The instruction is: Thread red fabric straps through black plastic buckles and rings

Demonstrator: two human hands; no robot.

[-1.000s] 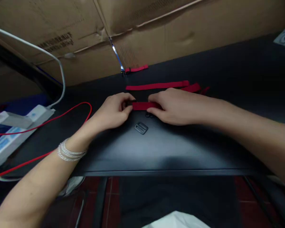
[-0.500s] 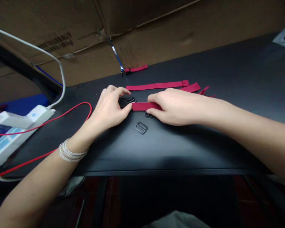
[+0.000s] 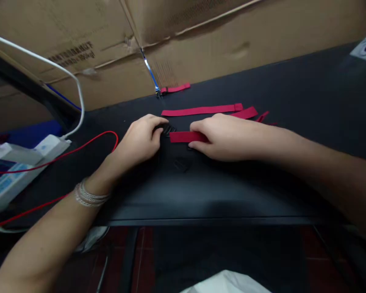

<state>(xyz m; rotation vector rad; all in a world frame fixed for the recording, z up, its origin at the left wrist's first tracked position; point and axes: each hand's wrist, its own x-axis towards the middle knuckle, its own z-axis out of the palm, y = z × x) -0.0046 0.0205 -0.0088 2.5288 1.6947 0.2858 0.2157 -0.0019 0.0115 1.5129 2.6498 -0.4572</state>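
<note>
A red webbing strap (image 3: 179, 137) is pinched between the thumb and fingers of my right hand (image 3: 222, 136), its short flat end pointing left. My left hand (image 3: 143, 138) is curled over a black plastic hook (image 3: 170, 130) on the table, thumb and forefinger apart at its edge. The hand covers part of the hook; a firm grip on it does not show. Below the strap lies a black slider buckle (image 3: 181, 164), faint in the dim light. Another small black piece (image 3: 190, 148) is mostly hidden under my right fingertips.
Behind my hands lie a long red strap (image 3: 201, 110) and a folded one (image 3: 245, 112). A shorter red strap (image 3: 178, 88) with a blue band lies by the cardboard (image 3: 216, 61). At left are a power strip (image 3: 49, 146) and a red cable (image 3: 88, 141).
My left thumb has left the strap's end and drawn back left, over the black hook. My right hand keeps the strap in place. The table looks darker.
</note>
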